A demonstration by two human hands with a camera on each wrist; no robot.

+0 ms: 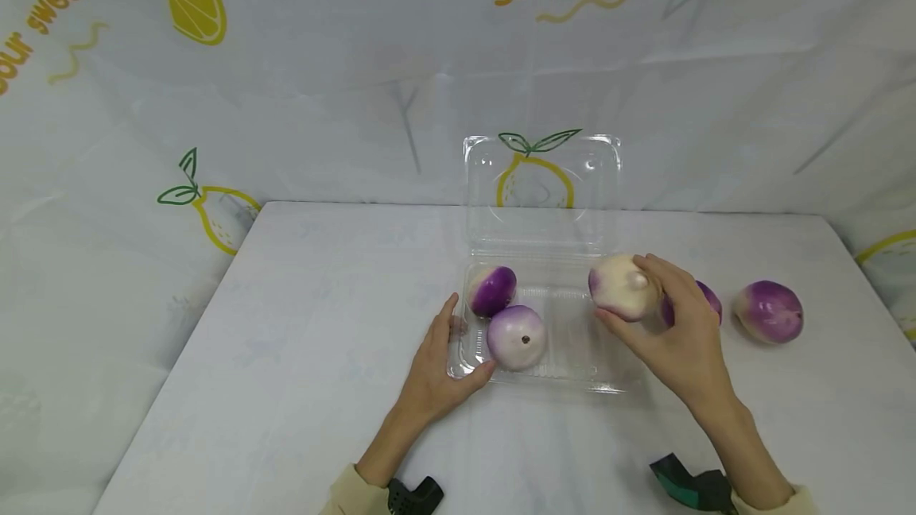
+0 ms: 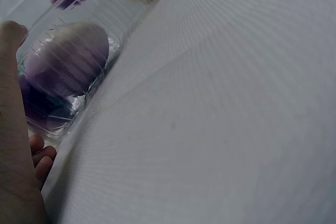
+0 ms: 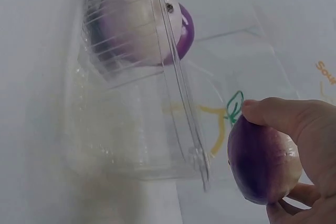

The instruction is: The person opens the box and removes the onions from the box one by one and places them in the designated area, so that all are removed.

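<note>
A hinged clear plastic box (image 1: 565, 356) lies on the table, its lid (image 1: 601, 181) raised at the back. In its left part sit two purple-and-white turnips, the rear one (image 1: 494, 292) on its side and the front one (image 1: 517, 338) showing a small dark spot. My left hand (image 1: 432, 372) rests against the box's front left corner, fingers along the left side and thumb by the front edge. Over the box's right side, my right hand (image 1: 683, 332) holds another turnip (image 3: 257, 163) between thumb and fingers. In the right wrist view this turnip is clear of the box.
To the right of the box stands a turnip (image 1: 769, 311). Another turnip (image 1: 708, 302) is partly hidden behind my right hand. White cloth with lemon prints (image 1: 343, 118) hangs behind the white table (image 1: 300, 324).
</note>
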